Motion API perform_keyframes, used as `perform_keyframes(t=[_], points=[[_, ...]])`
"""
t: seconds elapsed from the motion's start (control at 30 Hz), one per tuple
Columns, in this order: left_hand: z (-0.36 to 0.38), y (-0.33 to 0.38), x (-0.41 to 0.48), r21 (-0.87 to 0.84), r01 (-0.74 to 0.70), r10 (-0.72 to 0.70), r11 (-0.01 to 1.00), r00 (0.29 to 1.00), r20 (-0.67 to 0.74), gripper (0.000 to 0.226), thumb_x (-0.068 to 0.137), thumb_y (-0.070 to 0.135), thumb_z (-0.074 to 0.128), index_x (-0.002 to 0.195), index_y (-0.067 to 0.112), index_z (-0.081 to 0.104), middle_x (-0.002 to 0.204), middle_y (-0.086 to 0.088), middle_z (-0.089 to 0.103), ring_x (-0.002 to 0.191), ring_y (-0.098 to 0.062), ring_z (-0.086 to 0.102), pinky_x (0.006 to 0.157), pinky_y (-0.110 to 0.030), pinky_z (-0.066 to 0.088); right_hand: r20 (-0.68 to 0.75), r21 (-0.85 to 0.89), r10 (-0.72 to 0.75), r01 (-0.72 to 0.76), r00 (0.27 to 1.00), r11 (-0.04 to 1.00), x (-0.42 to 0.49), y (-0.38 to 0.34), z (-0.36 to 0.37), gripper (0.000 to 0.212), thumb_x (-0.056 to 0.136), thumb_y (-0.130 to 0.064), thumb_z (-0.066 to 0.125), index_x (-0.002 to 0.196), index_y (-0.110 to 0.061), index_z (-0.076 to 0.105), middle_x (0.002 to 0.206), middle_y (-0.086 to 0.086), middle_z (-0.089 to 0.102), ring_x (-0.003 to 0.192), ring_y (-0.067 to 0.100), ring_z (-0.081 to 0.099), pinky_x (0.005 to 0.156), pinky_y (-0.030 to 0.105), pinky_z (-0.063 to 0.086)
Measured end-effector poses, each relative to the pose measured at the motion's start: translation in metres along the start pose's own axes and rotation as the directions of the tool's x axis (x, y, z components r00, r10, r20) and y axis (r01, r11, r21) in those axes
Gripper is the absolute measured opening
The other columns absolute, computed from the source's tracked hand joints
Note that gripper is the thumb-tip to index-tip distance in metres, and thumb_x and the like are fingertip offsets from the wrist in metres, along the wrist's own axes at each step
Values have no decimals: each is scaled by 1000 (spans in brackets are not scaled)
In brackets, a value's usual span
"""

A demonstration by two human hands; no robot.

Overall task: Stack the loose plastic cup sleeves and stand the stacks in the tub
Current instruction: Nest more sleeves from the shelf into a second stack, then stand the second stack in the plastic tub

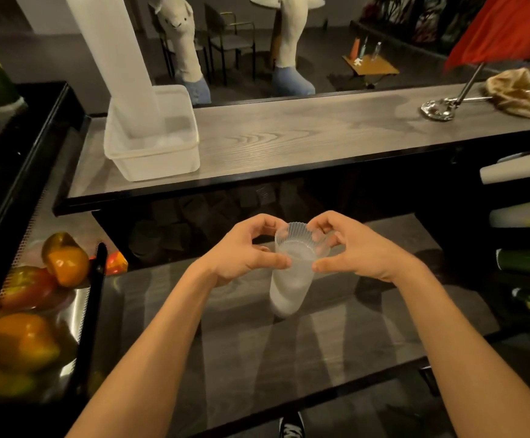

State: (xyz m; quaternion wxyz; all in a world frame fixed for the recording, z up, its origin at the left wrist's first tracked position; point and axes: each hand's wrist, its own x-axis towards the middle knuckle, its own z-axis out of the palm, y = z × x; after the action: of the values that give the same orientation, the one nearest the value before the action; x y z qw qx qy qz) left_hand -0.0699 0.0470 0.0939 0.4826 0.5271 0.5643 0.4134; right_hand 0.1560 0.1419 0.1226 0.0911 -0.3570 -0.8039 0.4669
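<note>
1. Left hand point(247, 251) and right hand point(353, 248) are pinching one short cup stack point(292, 279) above the lower shelf point(336, 343).
2. One tall stack point(121, 58) is standing in one tub point(153, 147) on the counter point(289, 134).

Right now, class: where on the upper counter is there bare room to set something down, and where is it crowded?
Free: the long wood-grain stretch of the upper counter between the tub on the left and the ladle on the right. Crowded: the far right end, with the ladle and crumpled cloth. The tub already holds a tall stack, with some room beside it.
</note>
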Motion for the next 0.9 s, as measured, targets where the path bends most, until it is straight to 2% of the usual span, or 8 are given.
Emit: perform_keyframes(t=[0.23,0.3,0.37,0.43,0.57,0.67,0.77,0.9], points=[[11,2,3,32,-18,19,999,1000,-17,54,74,11,89,120,23,65,118,12,68,111,-7,66,98,-43,56,-107,-94,32,-42,994,995,-7,4,5,65,74,-18,86,127,-32,53,118,-14,59,105,5,60,80,20,51],[13,-1,4,61,-11,11,998,1000,-10,62,72,14,90,125,27,62,122,11,65,108,-13,68,96,-44,58,-80,-85,81,-87,994,993,-7,13,6,83,73,-19,87,142,-33,44,126,-13,54,112,7,58,87,27,54],[12,-8,4,88,46,-45,995,999,-16,79,69,17,92,137,30,54,128,8,57,94,-24,71,88,-44,61,-15,-96,171,-172,985,980,-5,25,7,105,72,-21,89,155,-37,26,135,-13,45,121,11,53,98,38,53],[12,-19,3,110,95,-94,989,995,-13,93,65,19,94,144,29,46,131,7,52,85,-25,69,84,-42,62,30,-104,253,-249,967,963,-5,39,10,113,73,-18,89,158,-38,17,141,-13,39,127,13,47,102,40,50],[25,-45,-1,216,139,-150,966,988,37,88,64,17,92,140,27,49,128,10,58,107,-14,64,92,-36,59,68,-29,222,-221,973,975,-5,57,31,103,72,-11,86,152,-43,30,145,-18,44,129,13,47,96,34,49],[37,-63,-1,284,182,-182,941,983,-28,82,64,26,90,136,29,51,127,12,60,115,-12,59,100,-41,54,64,36,182,-185,981,982,-1,65,52,92,71,-8,85,147,-37,41,139,-16,51,128,12,51,101,36,49],[38,-68,-5,255,166,-155,952,986,-65,81,60,37,89,133,31,55,126,15,63,118,-9,59,103,-45,51,-15,46,145,-144,989,988,3,68,61,80,72,-15,85,141,-34,49,132,-14,58,120,10,58,101,44,53],[18,-42,-14,159,129,-113,979,988,-110,77,64,37,91,133,35,58,125,12,66,115,-6,62,100,-42,55,1,140,67,-66,998,988,10,46,39,62,80,-19,84,135,-29,56,126,-11,65,109,9,66,91,33,58]])
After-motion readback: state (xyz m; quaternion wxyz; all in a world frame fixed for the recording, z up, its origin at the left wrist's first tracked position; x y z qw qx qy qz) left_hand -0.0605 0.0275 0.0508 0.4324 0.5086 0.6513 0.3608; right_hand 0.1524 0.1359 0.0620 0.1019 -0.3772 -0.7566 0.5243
